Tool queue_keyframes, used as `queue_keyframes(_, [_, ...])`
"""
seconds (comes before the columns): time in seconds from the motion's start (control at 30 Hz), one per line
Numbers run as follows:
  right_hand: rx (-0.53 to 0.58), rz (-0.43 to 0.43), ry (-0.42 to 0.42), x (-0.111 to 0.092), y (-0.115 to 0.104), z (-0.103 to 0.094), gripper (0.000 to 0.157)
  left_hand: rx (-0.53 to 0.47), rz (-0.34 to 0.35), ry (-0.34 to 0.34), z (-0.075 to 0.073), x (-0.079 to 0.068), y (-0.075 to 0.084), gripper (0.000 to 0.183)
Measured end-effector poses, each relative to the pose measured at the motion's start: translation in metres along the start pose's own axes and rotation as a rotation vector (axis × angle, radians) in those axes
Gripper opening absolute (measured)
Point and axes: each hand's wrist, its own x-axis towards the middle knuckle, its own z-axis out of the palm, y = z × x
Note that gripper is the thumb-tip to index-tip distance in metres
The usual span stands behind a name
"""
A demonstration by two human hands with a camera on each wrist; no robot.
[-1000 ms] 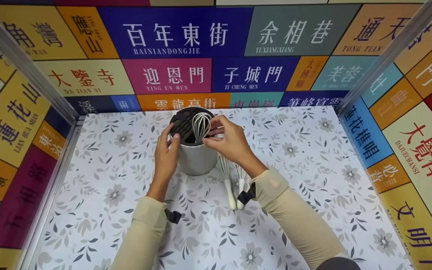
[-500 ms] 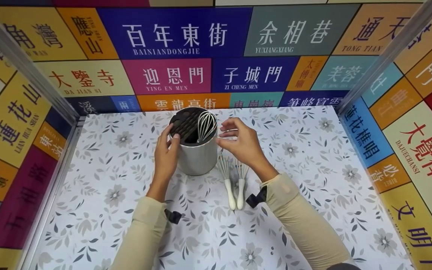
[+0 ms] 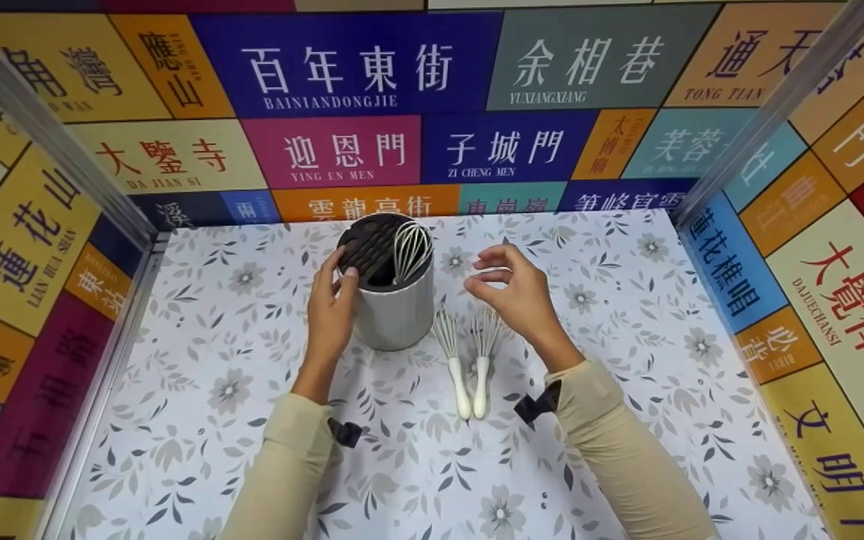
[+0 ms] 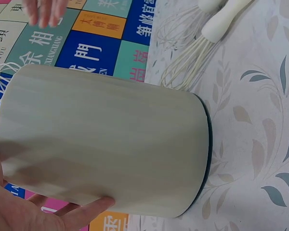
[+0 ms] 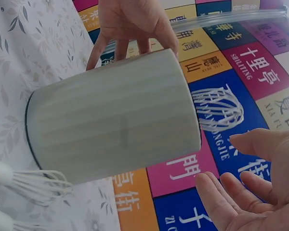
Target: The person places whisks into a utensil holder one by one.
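Observation:
A grey cylindrical utensil holder (image 3: pixel 394 319) with a dark slotted top stands upright on the table. One whisk (image 3: pixel 413 253) is in it, wire loops up, leaning to the right side of the opening. My left hand (image 3: pixel 331 304) grips the holder's left side, its thumb near the rim. To the right of the holder hovers my right hand (image 3: pixel 516 292), fingers loosely bent with nothing between them; the right wrist view shows a gap between these fingers and the whisk wires. Two more whisks, a left one (image 3: pixel 460 390) and a right one (image 3: pixel 481 388), lie side by side with pale handles toward me.
A white floral cloth (image 3: pixel 237 457) covers the table. Panels with coloured Chinese sign lettering (image 3: pixel 342 67) rise at the back and both sides. Clear corner posts (image 3: pixel 769 105) stand at the far corners.
My right hand has let go of the whisk in the holder and drawn back to the right. That whisk has tipped to the right. The left hand stays put.

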Motion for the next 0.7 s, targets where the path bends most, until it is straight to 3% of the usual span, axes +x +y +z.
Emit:
queue_keyframes(0.27, [0.079, 0.079, 0.027, -0.01, 0.032, -0.01, 0.044, -0.01, 0.0, 0.0, 0.0, 0.0, -0.001, 0.046])
queue_keyframes(0.7, [0.171, 0.258, 0.097, -0.022, 0.074, -0.007, 0.047, -0.005, -0.009, -0.011, -0.001, 0.0, -0.001, 0.047])
